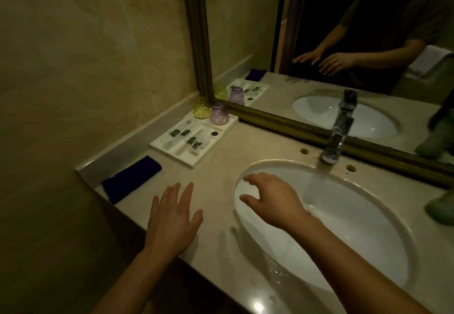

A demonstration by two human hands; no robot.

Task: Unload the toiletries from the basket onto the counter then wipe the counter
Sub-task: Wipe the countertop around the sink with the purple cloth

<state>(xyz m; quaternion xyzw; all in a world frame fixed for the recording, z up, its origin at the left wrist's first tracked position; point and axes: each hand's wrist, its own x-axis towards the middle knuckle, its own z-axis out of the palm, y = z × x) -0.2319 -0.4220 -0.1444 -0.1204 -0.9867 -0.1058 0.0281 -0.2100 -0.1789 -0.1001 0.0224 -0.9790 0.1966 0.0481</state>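
Note:
A white tray lies on the beige counter by the left wall, holding several small toiletry packets and tubes. At its far end stand a yellow glass and a purple glass, both upside down. A folded dark blue cloth rests on the counter near the left edge. My left hand hovers flat over the counter's front, fingers spread, holding nothing. Over the left rim of the sink my right hand is open with curled fingers.
A chrome faucet stands behind the basin. A gold-framed mirror runs along the back wall. A green object sits at the right edge. Water drops lie on the counter's front edge.

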